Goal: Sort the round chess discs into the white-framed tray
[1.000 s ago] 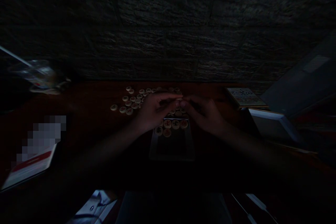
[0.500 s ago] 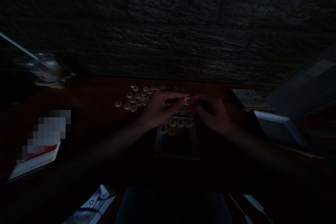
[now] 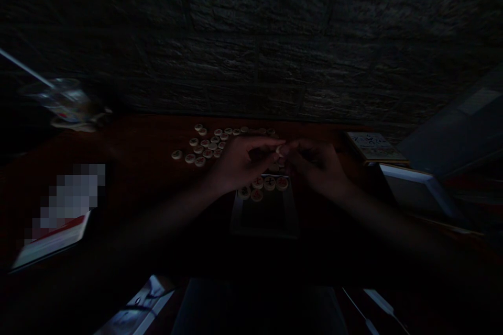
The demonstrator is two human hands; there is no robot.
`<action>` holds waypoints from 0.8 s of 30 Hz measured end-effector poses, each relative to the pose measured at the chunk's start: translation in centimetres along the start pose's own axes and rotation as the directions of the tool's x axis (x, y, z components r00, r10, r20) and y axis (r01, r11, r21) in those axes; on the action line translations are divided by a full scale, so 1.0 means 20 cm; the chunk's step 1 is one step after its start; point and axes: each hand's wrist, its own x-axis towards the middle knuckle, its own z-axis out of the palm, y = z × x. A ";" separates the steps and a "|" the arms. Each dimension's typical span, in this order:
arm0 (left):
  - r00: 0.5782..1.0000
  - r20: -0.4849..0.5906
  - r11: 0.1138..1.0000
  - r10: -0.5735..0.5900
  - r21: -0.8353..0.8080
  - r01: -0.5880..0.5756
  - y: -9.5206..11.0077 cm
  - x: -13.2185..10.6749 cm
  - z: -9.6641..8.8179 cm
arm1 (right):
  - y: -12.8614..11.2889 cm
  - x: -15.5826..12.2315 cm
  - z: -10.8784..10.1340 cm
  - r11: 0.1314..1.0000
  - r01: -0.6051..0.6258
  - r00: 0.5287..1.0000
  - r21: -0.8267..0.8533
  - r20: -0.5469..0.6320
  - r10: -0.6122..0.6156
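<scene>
We have the left hand (image 3: 239, 163) and the right hand (image 3: 320, 167) close together above a dark reddish wooden table (image 3: 129, 136), both curled, neither open. A round cream xiangqi disc (image 3: 281, 150) sits where the fingertips meet, touched by both hands; it's too dark for us to tell how firm the grip is or which hand bears the weight. Just below the hands is a pale rectangular tray (image 3: 234, 214), with a group of cream discs with red characters (image 3: 269, 183) in its upper part, partly hidden behind the hands. Left of the left hand, a loose cluster of cream discs (image 3: 204, 146) lies flat on the wood, well apart from the tray. Further left we see a clear drinking glass with a thin straw (image 3: 65, 99), close to a rough dark stone wall (image 3: 251, 36), and a white booklet with a red stripe (image 3: 51, 241) near the table's left side, just below a pixelated patch (image 3: 73, 193). On the right sit a patterned card box (image 3: 375, 146) and a white-edged flat box (image 3: 416, 191), just beside each other.
</scene>
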 end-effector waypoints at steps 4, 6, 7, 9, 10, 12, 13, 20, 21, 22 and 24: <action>1.000 -0.010 1.000 -0.015 -0.025 0.014 0.00 0.01 -0.01 | 0.01 0.00 0.00 1.000 -0.002 1.000 0.003 0.014 0.002; 1.000 -0.006 0.999 -0.028 -0.025 0.028 0.00 0.01 -0.01 | 0.01 0.00 0.00 1.000 0.003 1.000 0.029 0.012 -0.004; 0.999 -0.004 0.999 -0.035 -0.024 0.035 0.00 0.01 -0.01 | 0.02 0.00 0.00 0.999 0.007 1.000 0.041 0.009 -0.008; 0.999 0.002 0.999 -0.043 -0.029 0.043 -0.01 0.01 -0.01 | 0.02 0.00 0.00 0.999 0.009 1.000 0.048 0.004 -0.009; 0.999 0.003 0.998 -0.040 -0.039 0.040 -0.01 0.01 -0.01 | 0.02 0.00 0.00 0.999 0.009 1.000 0.042 -0.001 -0.009; 1.000 0.009 0.999 -0.028 -0.042 0.028 -0.01 0.00 -0.01 | 0.02 0.00 0.00 1.000 0.011 1.000 0.027 -0.012 -0.011; 1.000 0.013 0.999 -0.023 -0.033 0.024 -0.01 0.00 -0.01 | 0.01 0.00 0.00 1.000 0.013 1.000 0.022 -0.019 -0.012; 1.000 0.028 1.000 0.003 0.024 -0.003 0.01 0.00 -0.01 | 0.00 0.00 0.01 0.998 -0.010 0.998 0.063 -0.055 0.013; 1.000 0.023 1.000 0.007 0.016 -0.008 0.00 0.00 -0.01 | -0.01 0.00 0.01 0.998 -0.017 0.999 0.068 -0.047 0.020; 1.000 0.023 1.000 0.013 0.004 -0.013 0.00 0.00 -0.01 | -0.01 0.00 0.01 0.997 -0.024 0.999 0.077 -0.037 0.027; 1.000 0.025 0.999 0.015 -0.031 -0.014 -0.01 0.00 -0.01 | -0.01 -0.01 0.01 0.994 -0.040 0.999 0.101 -0.017 0.042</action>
